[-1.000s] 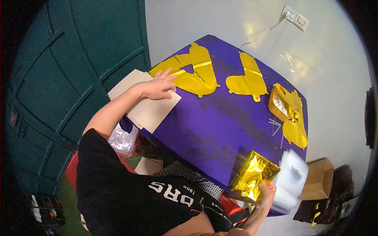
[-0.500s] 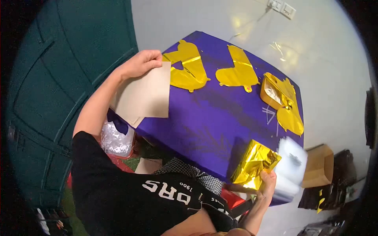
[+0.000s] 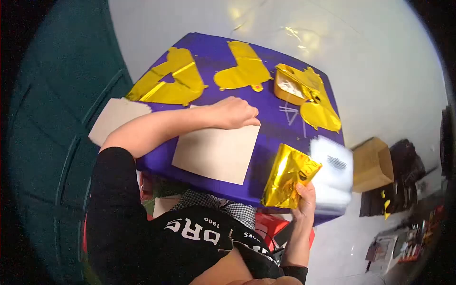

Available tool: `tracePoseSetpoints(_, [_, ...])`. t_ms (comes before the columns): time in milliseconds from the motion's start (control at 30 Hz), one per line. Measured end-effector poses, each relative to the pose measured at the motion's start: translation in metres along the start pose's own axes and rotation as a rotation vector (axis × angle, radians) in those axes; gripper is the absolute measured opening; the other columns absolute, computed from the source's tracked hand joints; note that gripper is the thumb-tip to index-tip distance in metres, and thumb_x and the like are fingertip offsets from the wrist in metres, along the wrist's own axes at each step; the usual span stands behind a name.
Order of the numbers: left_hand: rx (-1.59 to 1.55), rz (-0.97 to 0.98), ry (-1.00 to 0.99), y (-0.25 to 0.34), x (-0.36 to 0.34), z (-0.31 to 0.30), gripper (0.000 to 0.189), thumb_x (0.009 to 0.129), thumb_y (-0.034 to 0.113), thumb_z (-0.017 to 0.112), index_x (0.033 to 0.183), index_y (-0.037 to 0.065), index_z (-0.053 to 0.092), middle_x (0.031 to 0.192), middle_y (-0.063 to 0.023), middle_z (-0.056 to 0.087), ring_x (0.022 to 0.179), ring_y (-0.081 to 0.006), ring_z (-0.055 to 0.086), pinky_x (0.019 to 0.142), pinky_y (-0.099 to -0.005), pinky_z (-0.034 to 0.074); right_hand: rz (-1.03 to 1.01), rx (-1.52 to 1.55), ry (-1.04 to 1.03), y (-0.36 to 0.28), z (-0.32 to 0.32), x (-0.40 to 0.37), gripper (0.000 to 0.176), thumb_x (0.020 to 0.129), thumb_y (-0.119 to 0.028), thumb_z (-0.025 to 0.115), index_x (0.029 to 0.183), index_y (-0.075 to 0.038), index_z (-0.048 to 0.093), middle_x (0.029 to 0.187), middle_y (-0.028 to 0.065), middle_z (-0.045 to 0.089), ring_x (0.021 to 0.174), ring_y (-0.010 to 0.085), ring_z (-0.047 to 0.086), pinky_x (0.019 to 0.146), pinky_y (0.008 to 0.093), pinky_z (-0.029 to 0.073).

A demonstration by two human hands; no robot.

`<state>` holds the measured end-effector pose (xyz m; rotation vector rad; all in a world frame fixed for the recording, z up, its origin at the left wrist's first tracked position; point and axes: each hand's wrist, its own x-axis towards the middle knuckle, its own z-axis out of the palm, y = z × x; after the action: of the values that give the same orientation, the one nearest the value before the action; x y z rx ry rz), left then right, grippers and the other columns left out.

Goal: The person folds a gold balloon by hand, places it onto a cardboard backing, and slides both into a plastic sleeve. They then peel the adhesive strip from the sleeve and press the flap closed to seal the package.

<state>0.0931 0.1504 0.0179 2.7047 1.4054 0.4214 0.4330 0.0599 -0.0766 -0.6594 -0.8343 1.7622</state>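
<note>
My left hand (image 3: 235, 114) reaches across the purple table (image 3: 228, 102), its fingers closed on the upper edge of a beige sheet (image 3: 216, 154). My right hand (image 3: 305, 197) grips a folded gold foil packet (image 3: 287, 178) by its right side, over the table's near right part. Beside that packet sits a stack of clear plastic bags (image 3: 332, 164). More beige sheets (image 3: 118, 118) lie at the table's left end, partly behind my left forearm. Along the far side are a flat gold foil piece with a hole (image 3: 185, 85) and an L-shaped gold foil piece (image 3: 244, 69).
A gold container (image 3: 288, 88) with white contents stands at the far right, with gold foil (image 3: 320, 116) around it. Thin clear strips (image 3: 289, 113) lie near it. An open cardboard box (image 3: 373, 166) is beyond the right edge. A white wall (image 3: 380, 71) rises behind the table.
My left hand has moved right with one beige sheet, away from the other sheets at the left end. The gold packet remains in my right hand, and the view has shifted.
</note>
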Motion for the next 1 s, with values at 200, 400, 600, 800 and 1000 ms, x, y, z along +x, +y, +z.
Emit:
tracePoseSetpoints(200, [-0.036, 0.006, -0.036, 0.009, 0.038, 0.042, 0.041, 0.097, 0.04, 0.055, 0.082, 0.003, 0.062, 0.07, -0.0211, 0.066, 0.071, -0.0425, 0.065, 0.064, -0.0532, 0.051, 0.044, 0.01, -0.028, -0.006, 0.012, 0.0, 0.035, 0.084, -0.007, 0.072, 0.116, 0.005, 0.064, 0.11, 0.0124, 0.071, 0.095, 0.021, 0.069, 0.089, 0.0358, 0.056])
tracePoseSetpoints(400, [0.077, 0.063, 0.046, 0.008, 0.048, 0.045, 0.034, 0.09, 0.032, 0.064, 0.078, -0.001, 0.065, 0.083, -0.0205, 0.065, 0.076, -0.0377, 0.066, 0.066, -0.0486, 0.053, 0.107, -0.018, -0.036, -0.005, 0.004, 0.0, 0.031, 0.085, -0.004, 0.071, 0.114, 0.003, 0.067, 0.109, 0.0104, 0.071, 0.093, 0.0182, 0.068, 0.086, 0.0333, 0.055])
tracePoseSetpoints(600, [0.01, -0.068, 0.226, -0.024, 0.122, 0.021, 0.019, 0.087, 0.019, 0.065, 0.086, 0.001, 0.07, 0.087, -0.0195, 0.066, 0.086, -0.0385, 0.065, 0.076, -0.0485, 0.052, 0.123, 0.005, -0.049, -0.004, 0.006, 0.0, 0.031, 0.086, -0.004, 0.07, 0.116, 0.003, 0.066, 0.112, 0.0108, 0.07, 0.096, 0.0181, 0.068, 0.088, 0.0335, 0.054])
tracePoseSetpoints(800, [-0.008, 0.109, 0.196, -0.05, 0.214, 0.033, 0.017, 0.085, 0.014, 0.062, 0.093, 0.006, 0.074, 0.101, -0.017, 0.067, 0.101, -0.0349, 0.064, 0.083, -0.047, 0.051, 0.12, 0.003, -0.059, -0.002, 0.002, -0.001, 0.029, 0.088, -0.004, 0.069, 0.115, 0.003, 0.066, 0.111, 0.0116, 0.07, 0.096, 0.0183, 0.068, 0.088, 0.0352, 0.054])
tracePoseSetpoints(1000, [-0.002, 0.07, 0.025, -0.054, 0.255, 0.067, 0.017, 0.086, 0.019, 0.062, 0.09, 0.007, 0.073, 0.084, -0.0182, 0.069, 0.082, -0.0365, 0.068, 0.071, -0.0464, 0.05, 0.124, 0.022, -0.037, -0.004, 0.006, -0.003, 0.031, 0.085, -0.002, 0.071, 0.115, 0.003, 0.066, 0.112, 0.0115, 0.071, 0.096, 0.0187, 0.068, 0.088, 0.0341, 0.054])
